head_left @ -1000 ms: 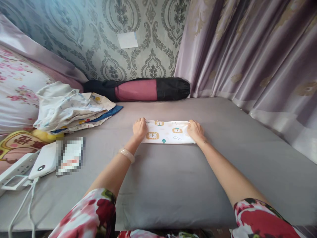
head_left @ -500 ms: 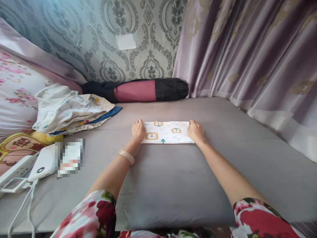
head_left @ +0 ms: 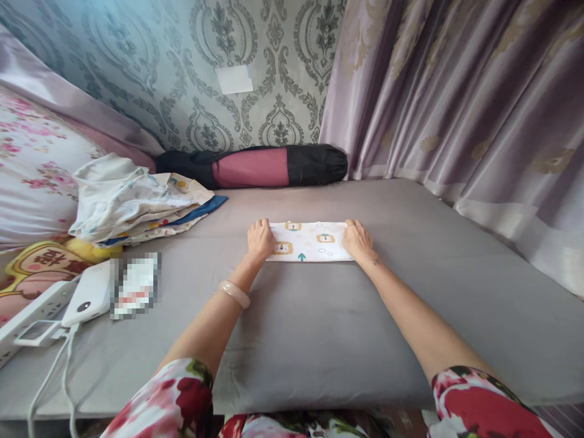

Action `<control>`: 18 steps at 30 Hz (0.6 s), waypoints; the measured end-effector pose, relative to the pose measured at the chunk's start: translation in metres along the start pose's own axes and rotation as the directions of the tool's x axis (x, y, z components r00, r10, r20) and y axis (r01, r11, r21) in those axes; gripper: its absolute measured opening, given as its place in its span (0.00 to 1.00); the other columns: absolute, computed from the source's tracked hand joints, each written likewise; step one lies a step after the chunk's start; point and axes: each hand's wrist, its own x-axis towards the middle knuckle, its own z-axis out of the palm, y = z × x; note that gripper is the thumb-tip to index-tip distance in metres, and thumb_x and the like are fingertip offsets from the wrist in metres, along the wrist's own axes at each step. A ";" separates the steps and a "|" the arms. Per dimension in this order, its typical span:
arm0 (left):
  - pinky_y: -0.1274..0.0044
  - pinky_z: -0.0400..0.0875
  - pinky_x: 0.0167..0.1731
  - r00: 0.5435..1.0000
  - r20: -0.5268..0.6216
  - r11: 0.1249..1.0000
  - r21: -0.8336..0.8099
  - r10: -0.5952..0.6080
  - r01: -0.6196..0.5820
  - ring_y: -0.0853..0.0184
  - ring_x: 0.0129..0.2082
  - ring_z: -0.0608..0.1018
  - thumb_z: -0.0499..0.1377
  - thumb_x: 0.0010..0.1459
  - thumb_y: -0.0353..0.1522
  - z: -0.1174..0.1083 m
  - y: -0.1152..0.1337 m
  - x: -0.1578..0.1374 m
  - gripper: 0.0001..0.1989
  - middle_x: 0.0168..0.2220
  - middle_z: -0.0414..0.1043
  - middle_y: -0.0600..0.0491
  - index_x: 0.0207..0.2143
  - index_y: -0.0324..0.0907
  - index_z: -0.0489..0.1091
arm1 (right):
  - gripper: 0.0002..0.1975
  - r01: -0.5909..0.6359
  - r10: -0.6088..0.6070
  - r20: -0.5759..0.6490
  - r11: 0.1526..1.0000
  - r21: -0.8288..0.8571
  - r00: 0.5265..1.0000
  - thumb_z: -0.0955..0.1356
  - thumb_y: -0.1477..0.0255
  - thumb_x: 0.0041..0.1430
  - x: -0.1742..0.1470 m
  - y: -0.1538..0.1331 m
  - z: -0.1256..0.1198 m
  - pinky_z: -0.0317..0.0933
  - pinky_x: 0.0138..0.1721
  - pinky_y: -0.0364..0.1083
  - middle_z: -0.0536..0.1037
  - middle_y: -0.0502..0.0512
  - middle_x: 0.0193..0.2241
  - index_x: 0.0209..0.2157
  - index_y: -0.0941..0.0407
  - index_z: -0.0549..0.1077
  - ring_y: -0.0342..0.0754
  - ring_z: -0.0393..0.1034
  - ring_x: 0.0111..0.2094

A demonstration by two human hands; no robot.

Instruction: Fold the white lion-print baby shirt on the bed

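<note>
A white cloth [head_left: 310,242], folded into a flat strip and printed with orange lion faces and green sprigs, lies on the grey bed sheet [head_left: 319,328]. My left hand [head_left: 261,240] is closed on its left end, fingers curled over the far corner. At the opposite end my right hand [head_left: 359,240] grips the cloth in the same way, the thumb side turned inward. Parts of both ends are hidden under my fingers. A pale bangle [head_left: 234,294] circles my left wrist.
At the left lies a pile of folded clothes [head_left: 137,201], with a white power bank [head_left: 89,295], a power strip [head_left: 36,313] and cables nearer me. A long pink and black bag [head_left: 250,166] rests along the wall. Purple curtains [head_left: 410,91] hang at the right.
My left hand has shifted slightly right and inward along the cloth, covering more of its left end. My right hand is almost where it was. The view has turned slightly left.
</note>
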 end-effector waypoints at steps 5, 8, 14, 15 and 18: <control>0.68 0.66 0.51 0.982 -0.011 0.980 -0.062 0.189 -0.190 0.56 0.53 0.71 0.48 0.63 0.26 0.004 0.033 -0.005 0.17 0.52 0.69 0.40 0.53 0.36 0.63 | 0.20 0.254 -0.253 -0.027 0.967 0.011 0.967 0.56 0.74 0.66 -0.005 -0.025 0.007 0.58 0.54 0.52 0.71 0.67 0.55 0.55 0.61 0.69 0.57 0.66 0.55; 0.67 0.60 0.58 0.957 -0.010 0.952 -0.108 0.288 -0.288 0.57 0.61 0.66 0.46 0.65 0.27 0.012 0.051 -0.008 0.18 0.58 0.66 0.39 0.56 0.34 0.62 | 0.24 0.420 -0.421 -0.005 0.906 0.049 0.907 0.54 0.72 0.68 -0.009 -0.040 0.016 0.49 0.62 0.53 0.64 0.66 0.63 0.60 0.63 0.66 0.55 0.56 0.63; 0.61 0.48 0.66 0.941 0.084 0.939 -0.131 0.329 -0.317 0.54 0.69 0.53 0.43 0.67 0.32 0.029 0.067 -0.016 0.25 0.67 0.56 0.43 0.64 0.34 0.56 | 0.28 0.501 -0.507 0.098 0.862 0.080 0.857 0.51 0.69 0.68 -0.018 -0.058 0.031 0.39 0.67 0.58 0.55 0.61 0.68 0.66 0.63 0.57 0.54 0.44 0.69; 0.60 0.48 0.66 0.940 0.095 0.940 -0.129 0.328 -0.315 0.54 0.69 0.53 0.43 0.68 0.33 0.031 0.067 -0.016 0.25 0.67 0.55 0.44 0.65 0.35 0.55 | 0.28 0.493 -0.500 0.106 0.866 0.080 0.860 0.51 0.69 0.68 -0.019 -0.058 0.032 0.38 0.67 0.58 0.55 0.60 0.68 0.66 0.62 0.57 0.54 0.44 0.69; 0.61 0.48 0.66 0.945 0.107 0.948 -0.111 0.308 -0.297 0.56 0.69 0.53 0.40 0.69 0.35 0.034 0.064 -0.017 0.26 0.68 0.54 0.47 0.66 0.38 0.55 | 0.28 0.480 -0.487 0.107 0.873 0.085 0.867 0.51 0.69 0.68 -0.021 -0.058 0.035 0.37 0.67 0.57 0.54 0.59 0.68 0.67 0.61 0.57 0.53 0.44 0.69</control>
